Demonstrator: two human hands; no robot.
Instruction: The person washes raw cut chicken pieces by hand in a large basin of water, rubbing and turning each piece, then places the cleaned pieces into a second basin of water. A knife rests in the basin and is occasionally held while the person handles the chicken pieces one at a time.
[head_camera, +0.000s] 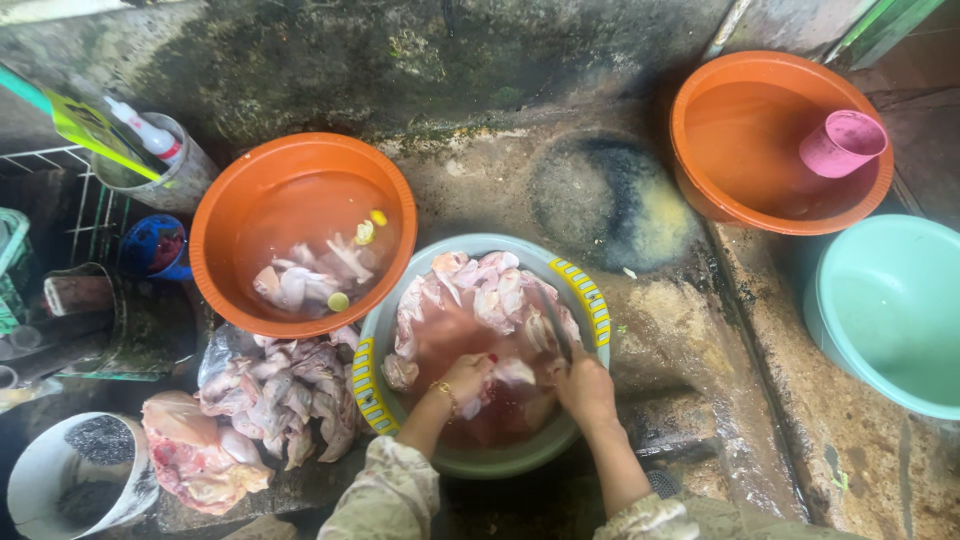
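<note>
I'm in the round grey-green plastic basin (590, 300) of raw chicken pieces (490, 295) and reddish water: left hand (462, 380) closed on one piece, right hand (585, 388) gripping a knife (553, 318). A few cleaned-looking pieces sit in the orange plastic basin (220, 215); I judge most work remains, with a heap of raw chicken (275, 385) waiting beside.

pale mottled sleeves, gold bracelet (443, 392)

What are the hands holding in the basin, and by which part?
The left hand grips a raw chicken piece by one end, in the grey-green basin. The right hand holds a knife by its handle, blade over the meat.
</note>
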